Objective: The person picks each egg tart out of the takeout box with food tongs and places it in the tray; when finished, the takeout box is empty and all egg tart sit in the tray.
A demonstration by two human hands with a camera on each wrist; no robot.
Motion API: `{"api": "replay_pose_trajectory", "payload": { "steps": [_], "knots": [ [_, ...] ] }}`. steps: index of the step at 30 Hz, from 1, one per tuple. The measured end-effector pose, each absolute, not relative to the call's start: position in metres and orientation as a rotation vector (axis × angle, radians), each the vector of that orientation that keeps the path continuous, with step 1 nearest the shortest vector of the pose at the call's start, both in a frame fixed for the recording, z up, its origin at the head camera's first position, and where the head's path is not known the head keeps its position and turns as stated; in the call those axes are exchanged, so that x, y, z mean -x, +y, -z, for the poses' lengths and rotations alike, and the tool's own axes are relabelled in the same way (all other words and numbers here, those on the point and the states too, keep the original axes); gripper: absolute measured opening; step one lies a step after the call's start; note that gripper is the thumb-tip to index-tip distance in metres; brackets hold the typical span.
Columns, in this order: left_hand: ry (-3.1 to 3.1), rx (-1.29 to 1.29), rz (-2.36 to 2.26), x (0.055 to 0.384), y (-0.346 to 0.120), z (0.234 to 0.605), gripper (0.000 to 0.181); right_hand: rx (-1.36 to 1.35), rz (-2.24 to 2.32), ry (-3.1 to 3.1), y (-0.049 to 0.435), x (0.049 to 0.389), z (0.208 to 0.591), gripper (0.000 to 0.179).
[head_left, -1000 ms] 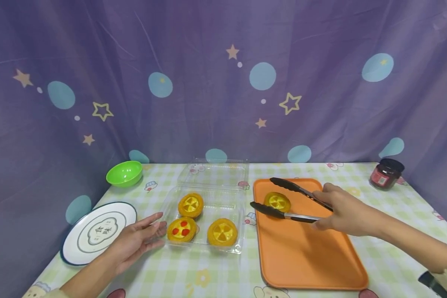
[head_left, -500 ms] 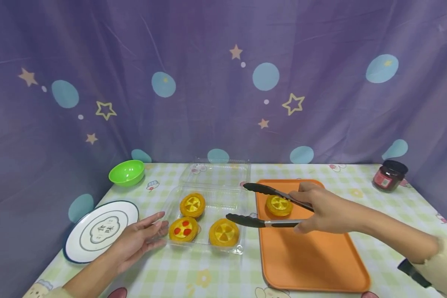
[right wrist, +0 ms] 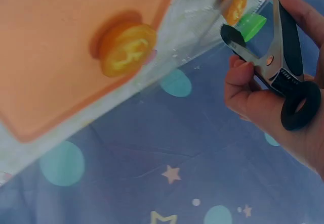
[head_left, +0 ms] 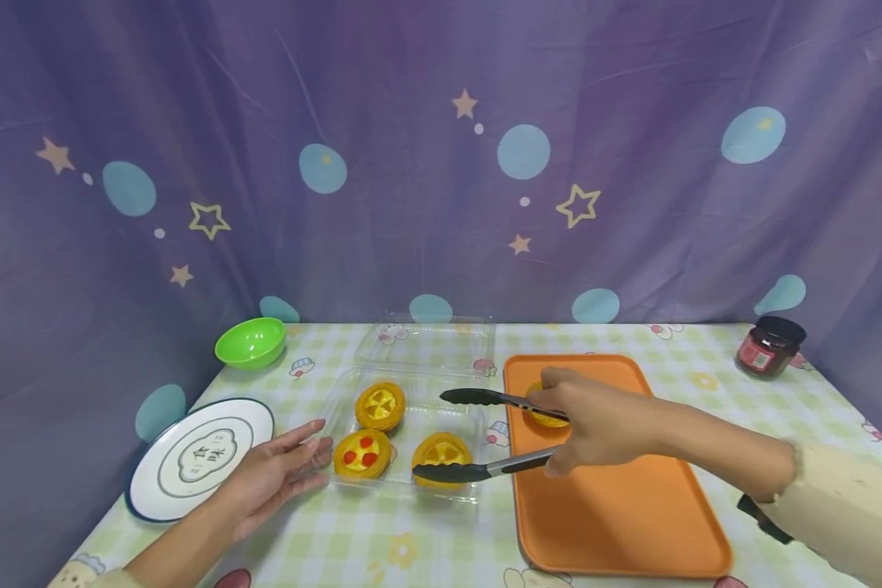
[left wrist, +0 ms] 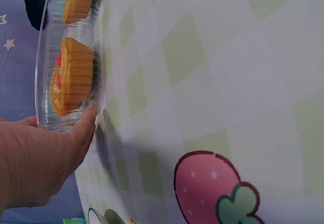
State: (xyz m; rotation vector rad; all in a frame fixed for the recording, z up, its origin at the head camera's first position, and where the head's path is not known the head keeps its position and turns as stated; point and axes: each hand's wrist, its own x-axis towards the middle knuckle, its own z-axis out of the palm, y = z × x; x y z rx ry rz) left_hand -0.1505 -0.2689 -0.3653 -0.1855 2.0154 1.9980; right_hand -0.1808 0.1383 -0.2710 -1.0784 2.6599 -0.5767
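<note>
My right hand [head_left: 603,420] grips black-tipped metal tongs [head_left: 518,463], their arms spread with nothing between the tips. One tip overlaps the front right egg tart [head_left: 441,451] in the clear plastic box [head_left: 452,388]; the other is farther back. A plain tart [head_left: 380,406] and a tart with red pieces on top [head_left: 362,456] sit along the box's left side. My left hand [head_left: 275,469] touches the box's left wall with extended fingers; in the left wrist view, the fingers [left wrist: 83,125] meet its corner. Another tart [right wrist: 126,49] lies on the orange tray [head_left: 617,523], partly hidden by my right hand in the head view.
The box's clear lid [head_left: 426,343] lies folded back toward the curtain [head_left: 426,163]. At the left are a green bowl [head_left: 251,343] and a white plate [head_left: 169,486]. A dark-lidded jar [head_left: 770,347] stands at the far right on the checked tablecloth [head_left: 338,547].
My right hand has carried the spread tongs left and forward-down, away from the tart on the tray to over the box's front right tart. My left hand stays at the box.
</note>
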Motion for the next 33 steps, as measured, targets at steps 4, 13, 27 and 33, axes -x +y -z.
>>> {"api": "replay_pose_trajectory", "payload": {
  "steps": [4,13,27,33],
  "knots": [
    [2.025,0.187,-1.996,0.150,-0.270,0.367,0.058,1.093,0.481,2.632,0.126,0.185,0.261,0.053],
    [2.027,0.185,-1.988,0.150,-0.269,0.366,0.058,1.091,0.118,2.577,0.095,0.196,0.244,0.026],
    [2.028,0.210,-1.995,0.149,-0.266,0.367,0.058,0.974,0.170,2.452,0.080,0.200,0.257,0.024],
    [2.033,0.222,-1.994,0.150,-0.266,0.366,0.059,1.018,0.223,2.444,0.088,0.202,0.263,0.016]
  ]
}}
